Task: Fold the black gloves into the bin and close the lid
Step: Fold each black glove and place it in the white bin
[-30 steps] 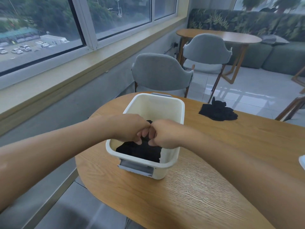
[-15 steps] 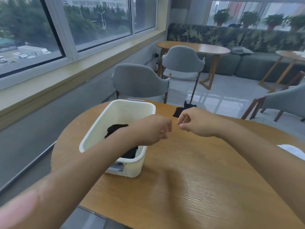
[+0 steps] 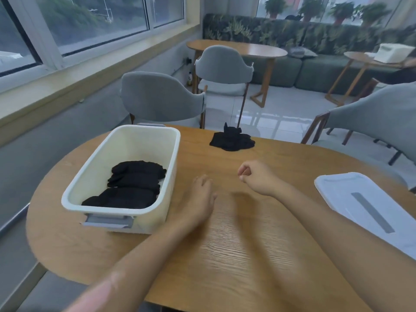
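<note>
Both my hands had come out of the bin point(image 3: 171, 154) and over the bare table point(image 3: 236, 255). My left hand point(image 3: 200, 199) hovered just beside the bin wall, fingers relaxed and holding nothing; my right hand point(image 3: 256, 176) hung loosely curled, also empty. Folded black gloves point(image 3: 132, 183) lay stacked inside the bin. More unfolded gloves point(image 3: 231, 140) sat in a heap at the far edge, well apart from my hands. I judged them soft, light and limp, best pinched at a cuff or edge. Off to my right, the lid point(image 3: 371, 206) lay flat.
</note>
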### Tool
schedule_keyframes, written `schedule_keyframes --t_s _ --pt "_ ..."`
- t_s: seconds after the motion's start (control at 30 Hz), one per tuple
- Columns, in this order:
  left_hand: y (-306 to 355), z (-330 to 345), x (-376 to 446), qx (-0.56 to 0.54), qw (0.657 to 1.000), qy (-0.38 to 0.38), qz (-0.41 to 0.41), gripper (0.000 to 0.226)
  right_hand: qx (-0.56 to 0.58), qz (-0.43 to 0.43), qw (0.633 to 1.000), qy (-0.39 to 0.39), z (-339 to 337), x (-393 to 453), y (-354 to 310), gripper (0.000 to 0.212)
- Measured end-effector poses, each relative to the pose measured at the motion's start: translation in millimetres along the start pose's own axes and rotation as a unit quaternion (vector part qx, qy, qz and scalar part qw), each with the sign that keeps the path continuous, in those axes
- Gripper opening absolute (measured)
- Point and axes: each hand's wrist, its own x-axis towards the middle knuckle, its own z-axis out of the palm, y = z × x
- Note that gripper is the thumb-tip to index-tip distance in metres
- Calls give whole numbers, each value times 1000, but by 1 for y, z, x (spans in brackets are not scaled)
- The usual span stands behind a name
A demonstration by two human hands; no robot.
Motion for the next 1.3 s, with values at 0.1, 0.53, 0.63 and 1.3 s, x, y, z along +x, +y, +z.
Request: schedule_keyframes --t_s 0.1,0.53,0.63,1.3 --pt "-18 18 -6 31 999 27 -11 57 6 -1 1000 25 17 20 1 22" --pt "-34 43 -9 69 993 98 -3 51 -175 -74 980 65 49 146 -26 59" --pt "-34 43 -8 78 992 101 -3 51 -210 -57 976 24 55 171 -30 64" --pt "-33 42 -6 78 993 88 -7 53 -67 -36 958 275 -18 155 -15 44"
